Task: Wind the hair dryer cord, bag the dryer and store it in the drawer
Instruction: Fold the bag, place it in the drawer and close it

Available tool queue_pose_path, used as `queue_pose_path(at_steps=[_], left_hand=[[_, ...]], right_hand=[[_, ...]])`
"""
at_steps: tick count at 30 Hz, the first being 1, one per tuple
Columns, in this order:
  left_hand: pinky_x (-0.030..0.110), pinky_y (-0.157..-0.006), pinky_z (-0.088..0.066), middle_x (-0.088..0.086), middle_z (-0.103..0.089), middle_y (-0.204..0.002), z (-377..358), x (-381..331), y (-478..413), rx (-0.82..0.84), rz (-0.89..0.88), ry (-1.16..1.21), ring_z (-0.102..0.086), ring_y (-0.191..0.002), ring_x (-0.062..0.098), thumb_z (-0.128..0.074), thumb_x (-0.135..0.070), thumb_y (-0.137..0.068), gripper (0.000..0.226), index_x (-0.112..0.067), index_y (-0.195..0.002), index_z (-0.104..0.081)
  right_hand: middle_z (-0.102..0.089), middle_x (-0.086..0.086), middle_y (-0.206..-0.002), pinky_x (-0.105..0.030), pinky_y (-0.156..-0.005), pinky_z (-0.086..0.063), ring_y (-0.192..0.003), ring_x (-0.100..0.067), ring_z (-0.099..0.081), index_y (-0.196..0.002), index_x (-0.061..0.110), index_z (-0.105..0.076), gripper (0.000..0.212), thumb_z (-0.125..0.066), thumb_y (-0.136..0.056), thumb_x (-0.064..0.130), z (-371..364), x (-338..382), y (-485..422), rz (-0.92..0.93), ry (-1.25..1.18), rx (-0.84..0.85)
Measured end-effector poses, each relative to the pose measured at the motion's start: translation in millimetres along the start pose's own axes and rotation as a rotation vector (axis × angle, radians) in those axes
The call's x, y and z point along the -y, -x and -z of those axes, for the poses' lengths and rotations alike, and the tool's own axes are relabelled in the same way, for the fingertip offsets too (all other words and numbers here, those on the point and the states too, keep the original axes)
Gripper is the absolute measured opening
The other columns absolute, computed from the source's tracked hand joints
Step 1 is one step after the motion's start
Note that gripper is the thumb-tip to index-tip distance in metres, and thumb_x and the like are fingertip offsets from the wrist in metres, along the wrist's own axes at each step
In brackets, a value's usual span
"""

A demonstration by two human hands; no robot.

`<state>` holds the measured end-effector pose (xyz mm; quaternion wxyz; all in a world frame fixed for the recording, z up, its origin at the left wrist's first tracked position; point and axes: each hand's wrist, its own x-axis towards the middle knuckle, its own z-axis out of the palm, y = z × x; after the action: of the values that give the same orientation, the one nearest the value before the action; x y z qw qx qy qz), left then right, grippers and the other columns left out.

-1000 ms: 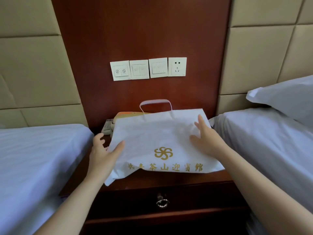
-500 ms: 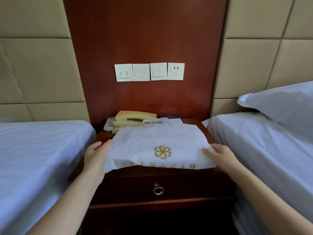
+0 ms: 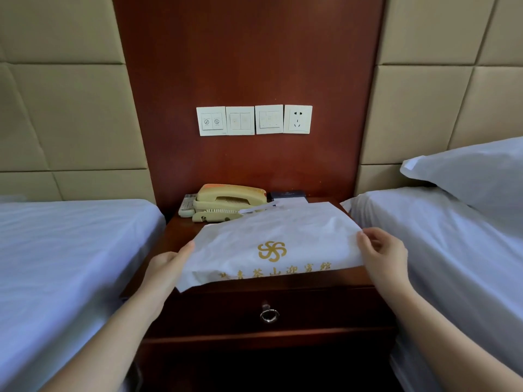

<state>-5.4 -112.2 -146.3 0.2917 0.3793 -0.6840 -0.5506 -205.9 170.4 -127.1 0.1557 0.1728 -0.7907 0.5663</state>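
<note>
At the front of the nightstand [image 3: 325,280], the right hand [image 3: 382,254] is pinching the right border of the bag [image 3: 271,230], while the left hand [image 3: 167,267] is lying along its left border with fingers hidden underneath, so its grip is unclear. The bag is lying flat between both hands, probably being steadied above the closed drawer [image 3: 212,312]. The dryer is not showing, so it is perhaps sitting inside.

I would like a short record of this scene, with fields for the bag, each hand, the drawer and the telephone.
bag: white bag with gold emblem, lying on dark wooden nightstand
left hand: holds bag's left edge
right hand: pinches bag's right edge
drawer: closed, metal ring pull
telephone: beige telephone, behind bag
hair dryer: not visible
</note>
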Motion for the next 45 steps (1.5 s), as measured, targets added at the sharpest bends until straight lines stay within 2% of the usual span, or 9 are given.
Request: queue_pose_path(at_steps=[6,10,13,19,22,27,35,41,45], left_hand=[[0.030,-0.084,-0.045,0.001,-0.069,-0.102,5.9,-8.8,17.7,-0.007,-0.285,0.040,-0.062,-0.098,0.016,-0.058,-0.020,-0.091,0.014,-0.015,-0.102,-0.066],[0.033,-0.088,-0.044,0.003,-0.069,-0.104,7.2,-8.0,16.5,-0.019,-0.336,0.034,-0.061,-0.101,0.018,-0.053,-0.017,-0.094,0.017,-0.014,-0.107,-0.065],[0.037,-0.087,-0.043,0.007,-0.067,-0.101,2.9,-7.4,14.4,-0.060,-0.345,-0.016,-0.059,-0.097,0.020,-0.049,-0.018,-0.096,0.016,-0.013,-0.102,-0.063],[0.033,-0.057,-0.026,0.008,-0.042,-0.067,-5.5,-6.9,0.5,-0.198,-0.351,-0.221,-0.036,-0.065,0.020,-0.042,-0.017,-0.097,0.030,0.001,-0.073,-0.047],[0.035,-0.054,-0.020,0.009,-0.033,-0.062,-7.5,-4.4,-7.0,-0.257,-0.353,-0.296,-0.030,-0.061,0.021,-0.042,-0.016,-0.096,0.033,-0.004,-0.066,-0.038],[0.036,-0.057,-0.023,0.009,-0.037,-0.057,-5.6,-0.7,-11.4,-0.273,-0.376,-0.455,-0.036,-0.059,0.026,-0.043,-0.013,-0.096,0.040,-0.006,-0.058,-0.034],[0.031,-0.056,-0.024,0.005,-0.032,-0.056,9.5,22.7,-20.0,0.037,-0.220,-0.800,-0.034,-0.056,0.022,-0.053,-0.018,-0.089,0.042,-0.015,-0.053,-0.031],[0.031,-0.062,-0.030,0.010,-0.050,-0.068,2.6,-7.4,-19.1,-0.044,-0.050,-0.374,-0.044,-0.063,0.022,-0.059,-0.037,-0.084,0.034,-0.008,-0.067,-0.058],[0.035,-0.076,-0.038,0.016,-0.058,-0.107,-10.0,-13.1,-23.9,-0.017,0.189,-0.417,-0.050,-0.079,0.028,-0.055,-0.046,-0.089,0.049,0.001,-0.100,-0.056]], right_hand=[[-0.071,-0.010,-0.097,-0.034,-0.081,-0.046,-0.097,-0.024,-0.063,-0.103,0.005,-0.068,0.026,-0.047,-0.093,0.016,-4.2,6.1,0.8,0.051,-0.014,0.074],[-0.047,0.003,-0.060,-0.030,-0.056,-0.032,-0.055,-0.003,-0.040,-0.063,0.015,-0.053,0.029,-0.049,-0.092,0.013,-0.6,0.7,-2.3,0.035,-0.089,0.221],[-0.039,-0.003,-0.061,-0.030,-0.055,-0.026,-0.057,-0.007,-0.033,-0.069,0.000,-0.048,0.025,-0.050,-0.091,0.010,-0.4,-0.9,-2.8,0.087,-0.074,0.223],[-0.049,-0.003,-0.060,-0.020,-0.049,-0.033,-0.051,-0.004,-0.041,-0.074,0.010,-0.053,0.020,-0.047,-0.094,0.012,-6.5,10.9,-2.2,0.117,-0.198,0.084],[-0.038,0.000,-0.056,-0.012,-0.040,-0.025,-0.042,-0.003,-0.034,-0.066,0.013,-0.044,0.029,-0.045,-0.095,0.009,-9.1,15.7,-6.7,0.148,-0.192,0.043],[-0.046,-0.012,-0.066,-0.020,-0.052,-0.033,-0.060,-0.016,-0.038,-0.080,-0.006,-0.050,0.026,-0.044,-0.095,0.014,-15.4,6.1,-20.2,0.111,0.021,0.031],[-0.062,-0.006,-0.088,-0.030,-0.072,-0.041,-0.089,-0.028,-0.058,-0.074,0.020,-0.058,0.016,-0.051,-0.087,0.015,8.3,-30.6,-29.9,-0.096,0.506,0.444],[-0.062,-0.012,-0.076,-0.036,-0.075,-0.046,-0.073,-0.027,-0.057,-0.071,0.007,-0.063,0.042,-0.043,-0.093,0.036,12.9,-10.8,-34.3,-0.328,0.052,0.293],[-0.054,-0.011,-0.078,-0.031,-0.068,-0.038,-0.072,-0.022,-0.052,-0.084,-0.007,-0.066,0.046,-0.057,-0.087,0.039,6.4,-1.3,-29.3,-0.365,0.089,0.408]])
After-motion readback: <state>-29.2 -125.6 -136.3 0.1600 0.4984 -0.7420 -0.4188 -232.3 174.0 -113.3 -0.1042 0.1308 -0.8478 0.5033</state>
